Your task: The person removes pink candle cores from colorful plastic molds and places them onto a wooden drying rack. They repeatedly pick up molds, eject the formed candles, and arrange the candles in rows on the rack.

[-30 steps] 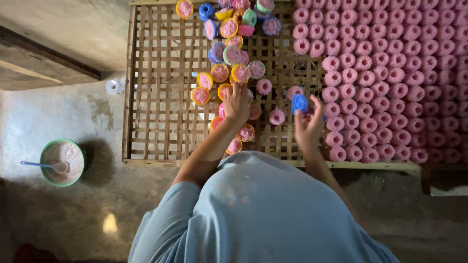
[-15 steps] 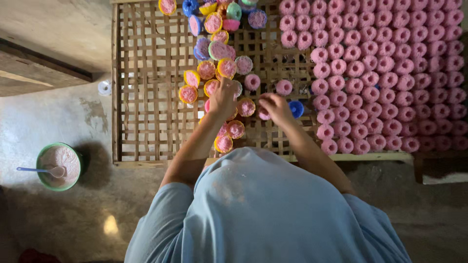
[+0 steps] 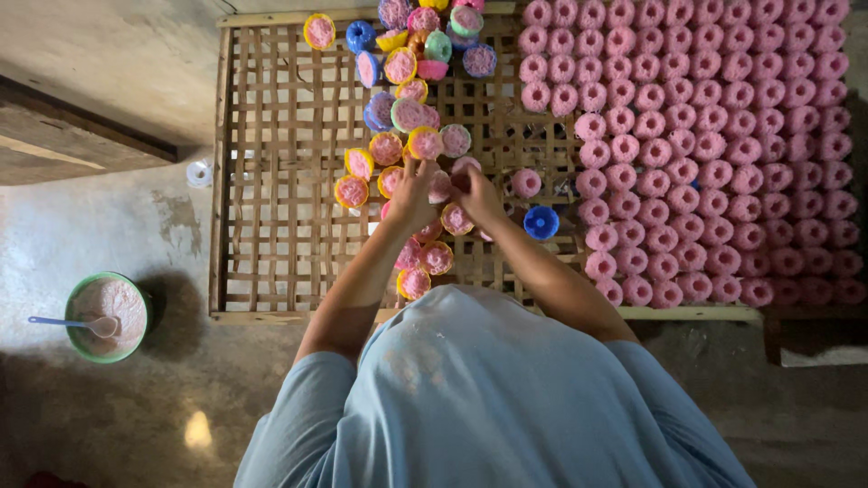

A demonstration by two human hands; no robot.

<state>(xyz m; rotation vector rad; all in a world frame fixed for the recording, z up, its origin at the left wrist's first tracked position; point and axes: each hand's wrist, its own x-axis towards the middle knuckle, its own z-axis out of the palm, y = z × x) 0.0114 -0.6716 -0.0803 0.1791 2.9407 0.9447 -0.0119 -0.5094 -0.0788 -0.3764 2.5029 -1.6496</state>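
Note:
My left hand (image 3: 411, 194) and my right hand (image 3: 476, 194) meet over a pile of small coloured moulds filled with pink mix (image 3: 407, 117) on a woven bamboo rack (image 3: 280, 181). Their fingers close together around one pink-filled mould (image 3: 440, 186) between them. An empty blue mould (image 3: 541, 221) lies on the rack just right of my right hand. Several more filled moulds (image 3: 425, 262) sit under my left forearm.
Rows of turned-out pink cakes (image 3: 705, 136) cover the right part of the rack. A green bowl of pink mix (image 3: 107, 316) with a blue spoon stands on the concrete floor at the left. A small white roll (image 3: 199, 173) lies by the rack's left edge.
My right hand held the blue mould by the pink cakes, set it down on the rack, and moved left to join my left hand at the pile of filled moulds.

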